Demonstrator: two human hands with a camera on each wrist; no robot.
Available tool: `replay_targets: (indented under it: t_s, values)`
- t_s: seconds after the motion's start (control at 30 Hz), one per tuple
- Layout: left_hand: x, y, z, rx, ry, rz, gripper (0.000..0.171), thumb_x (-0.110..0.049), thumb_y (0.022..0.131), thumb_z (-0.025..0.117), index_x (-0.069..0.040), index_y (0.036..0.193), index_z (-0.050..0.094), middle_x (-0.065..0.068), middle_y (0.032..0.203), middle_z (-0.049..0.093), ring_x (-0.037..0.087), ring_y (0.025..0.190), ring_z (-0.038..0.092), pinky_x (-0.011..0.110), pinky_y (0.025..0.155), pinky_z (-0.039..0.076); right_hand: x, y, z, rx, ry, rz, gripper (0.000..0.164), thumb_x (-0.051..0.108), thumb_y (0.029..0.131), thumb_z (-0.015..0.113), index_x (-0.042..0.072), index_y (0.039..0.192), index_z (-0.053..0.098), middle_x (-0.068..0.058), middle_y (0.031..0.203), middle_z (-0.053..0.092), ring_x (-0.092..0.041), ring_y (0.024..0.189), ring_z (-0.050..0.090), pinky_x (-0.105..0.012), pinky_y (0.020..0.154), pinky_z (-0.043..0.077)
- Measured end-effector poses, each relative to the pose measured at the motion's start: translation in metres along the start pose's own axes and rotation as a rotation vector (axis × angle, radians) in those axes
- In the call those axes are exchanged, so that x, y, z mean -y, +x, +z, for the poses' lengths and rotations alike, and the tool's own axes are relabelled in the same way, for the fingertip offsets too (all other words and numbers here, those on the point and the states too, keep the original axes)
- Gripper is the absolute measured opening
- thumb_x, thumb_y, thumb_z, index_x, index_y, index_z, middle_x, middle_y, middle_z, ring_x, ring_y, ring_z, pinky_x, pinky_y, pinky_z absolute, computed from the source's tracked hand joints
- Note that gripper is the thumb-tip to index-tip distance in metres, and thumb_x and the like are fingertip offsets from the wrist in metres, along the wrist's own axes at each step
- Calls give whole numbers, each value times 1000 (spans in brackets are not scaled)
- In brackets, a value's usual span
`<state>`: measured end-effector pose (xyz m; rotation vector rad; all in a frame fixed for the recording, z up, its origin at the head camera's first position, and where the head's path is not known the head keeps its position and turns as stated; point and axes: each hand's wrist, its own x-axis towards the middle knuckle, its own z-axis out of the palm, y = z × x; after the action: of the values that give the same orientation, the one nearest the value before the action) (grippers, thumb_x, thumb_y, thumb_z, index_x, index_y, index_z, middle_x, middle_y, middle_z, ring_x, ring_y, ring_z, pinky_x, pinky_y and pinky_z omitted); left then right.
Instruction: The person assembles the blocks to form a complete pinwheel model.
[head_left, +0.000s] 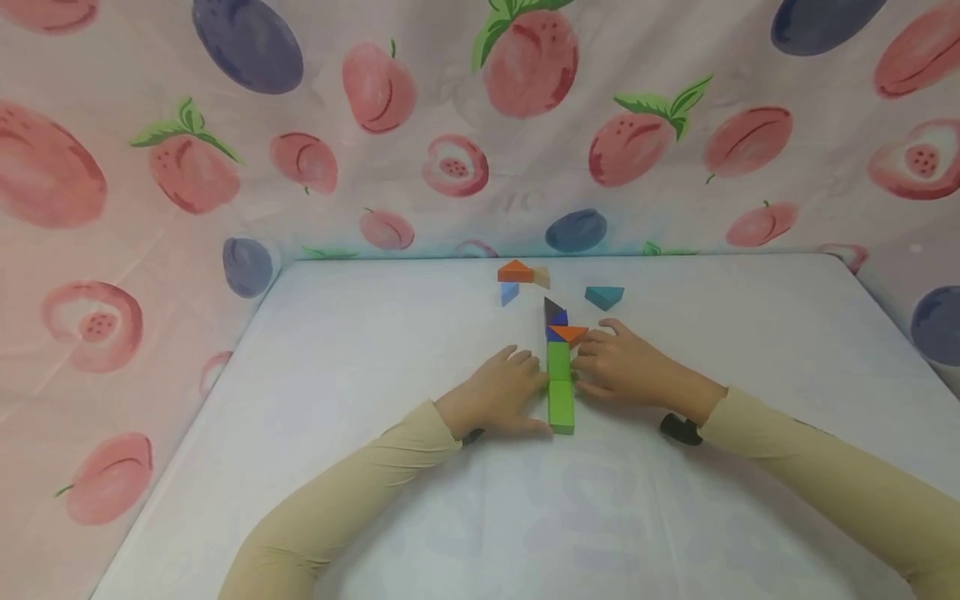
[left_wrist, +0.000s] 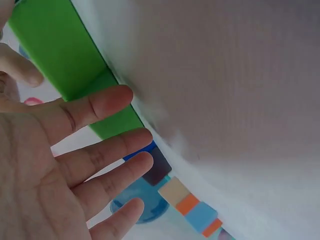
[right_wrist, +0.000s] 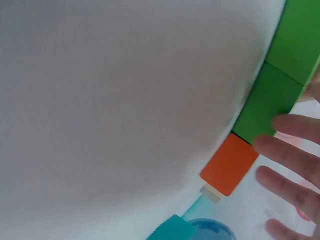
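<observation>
Two green blocks, a near one (head_left: 561,403) and a far one (head_left: 558,361), lie end to end on the white table. Beyond them, in line, come an orange triangular block (head_left: 573,333), blue triangular pieces (head_left: 559,318) and a dark brown piece (head_left: 551,308). On the left side, my left hand (head_left: 504,390) has its fingers extended, fingertips right at the green blocks' side in the left wrist view. From the opposite side my right hand (head_left: 626,365) reaches in, its loosely extended fingers (right_wrist: 287,152) at the far green block and close to the orange one. Neither hand grips a block.
Farther back on the table (head_left: 360,333) lie another orange triangle (head_left: 515,273), a beige piece (head_left: 542,277) and a light blue piece (head_left: 509,292). A teal triangular block (head_left: 604,297) sits to their right. Fruit-printed fabric (head_left: 525,183) rises behind the table.
</observation>
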<state>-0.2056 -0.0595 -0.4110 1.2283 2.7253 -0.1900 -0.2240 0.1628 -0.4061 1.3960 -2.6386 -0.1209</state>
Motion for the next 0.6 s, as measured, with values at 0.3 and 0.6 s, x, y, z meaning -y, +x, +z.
replay_targets:
  t_s: [0.3,0.6]
  values:
    - [32,0,-11,0,2,-33,68,-65,82,55,-14,126,55,5,130,56,23,128,46,44,115,27,16,-3,-7,-87,27,-7,42,47,81,66,17,110,64,-3,111,64,-23,110,57,-51,98,43]
    - [96,14,-28,-168,-14,-72,35,-29,88,58,-8,117,57,9,117,59,27,114,53,41,107,37,17,-6,0,-22,15,-17,57,55,84,59,13,123,59,-7,125,59,-23,119,52,-51,100,41]
